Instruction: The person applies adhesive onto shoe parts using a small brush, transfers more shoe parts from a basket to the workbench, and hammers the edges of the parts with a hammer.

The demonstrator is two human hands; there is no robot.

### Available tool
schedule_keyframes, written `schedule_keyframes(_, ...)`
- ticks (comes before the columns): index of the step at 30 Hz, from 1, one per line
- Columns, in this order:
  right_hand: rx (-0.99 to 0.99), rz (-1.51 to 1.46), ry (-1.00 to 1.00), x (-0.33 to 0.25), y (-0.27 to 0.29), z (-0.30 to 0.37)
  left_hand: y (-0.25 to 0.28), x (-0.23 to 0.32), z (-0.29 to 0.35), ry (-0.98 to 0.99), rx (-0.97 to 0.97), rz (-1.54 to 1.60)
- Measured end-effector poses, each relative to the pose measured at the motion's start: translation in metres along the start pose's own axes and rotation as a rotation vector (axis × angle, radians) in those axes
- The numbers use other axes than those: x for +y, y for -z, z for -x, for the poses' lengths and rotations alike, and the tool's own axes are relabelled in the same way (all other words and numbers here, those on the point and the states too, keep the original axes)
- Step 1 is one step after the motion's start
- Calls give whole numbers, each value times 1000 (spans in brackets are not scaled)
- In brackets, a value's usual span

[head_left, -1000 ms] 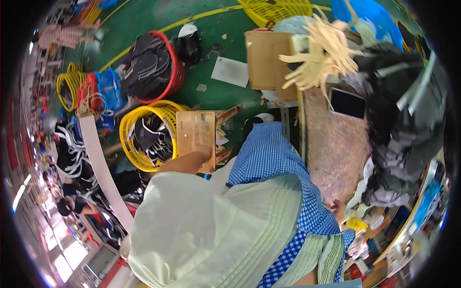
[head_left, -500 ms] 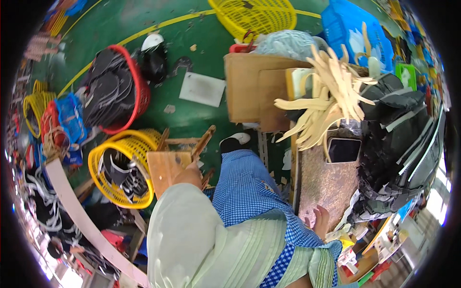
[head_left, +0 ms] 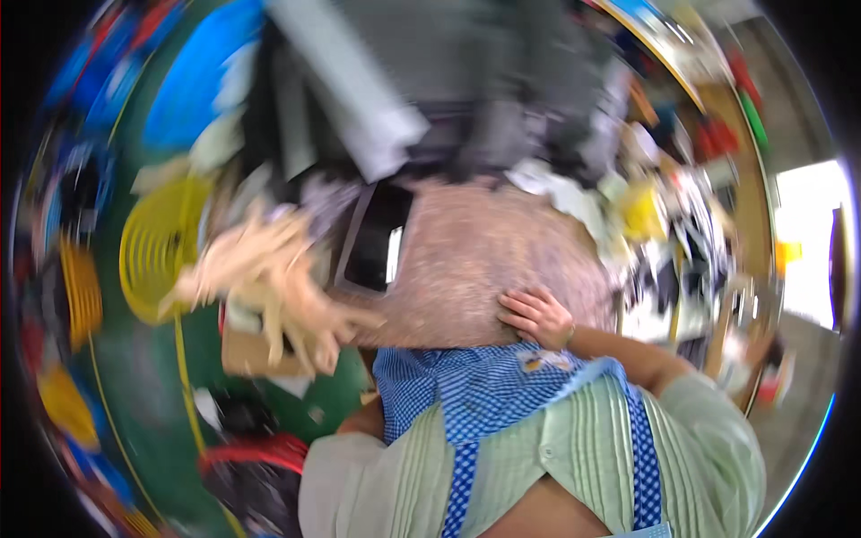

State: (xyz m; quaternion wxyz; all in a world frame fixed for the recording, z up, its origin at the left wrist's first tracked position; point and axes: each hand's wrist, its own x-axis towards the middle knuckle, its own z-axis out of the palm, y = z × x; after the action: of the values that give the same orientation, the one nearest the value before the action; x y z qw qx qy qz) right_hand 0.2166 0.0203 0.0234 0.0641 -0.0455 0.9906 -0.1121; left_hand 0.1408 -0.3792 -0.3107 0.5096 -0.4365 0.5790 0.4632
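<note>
Blurred workshop all round, green floor point(head_left: 143, 377) w/ a yellow line down the left, clutter smeared by head motion. Speckled grey-brown worktop point(head_left: 466, 260) fills the centre. Blue-checked apron point(head_left: 448, 394) over a pale green shirt sits low in frame. Yellow plastic basket point(head_left: 157, 242) at left, blue bin or sheet point(head_left: 193, 90) above it, red-rimmed basket point(head_left: 256, 457) bottom left. Pale wooden pieces point(head_left: 269, 278) piled in a bundle at the worktop's left edge, brown cardboard box point(head_left: 247, 350) beneath them. Dark flat tray or screen point(head_left: 377, 238) lies on the worktop beside the bundle. Right hand point(head_left: 536, 316) rests on the worktop's near edge, fingers loosely curled, nothing visibly gripped. Left hand hidden behind the apron, can't tell its state. Looks like a turn back to the bench, between pieces; next move prob needs steady eyes first. Labels unreadable, too blurred.
</note>
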Motion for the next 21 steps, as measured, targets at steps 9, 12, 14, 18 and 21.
schedule_keyframes(9,191,-141,-137,-5,-21,46,24,181,56,-767,48,-1223)
schedule_keyframes(12,384,-157,-147,-10,-30,49,9,218,73,-993,53,-1435)
schedule_keyframes(14,535,-80,-358,-20,-39,49,-6,231,82,-1143,38,-1516)
schedule_keyframes(18,888,-48,-697,-55,-55,89,-41,233,102,-1419,-69,-1580)
schedule_keyframes(21,1140,199,-838,-70,-54,148,-57,216,127,-1614,-121,-1592)
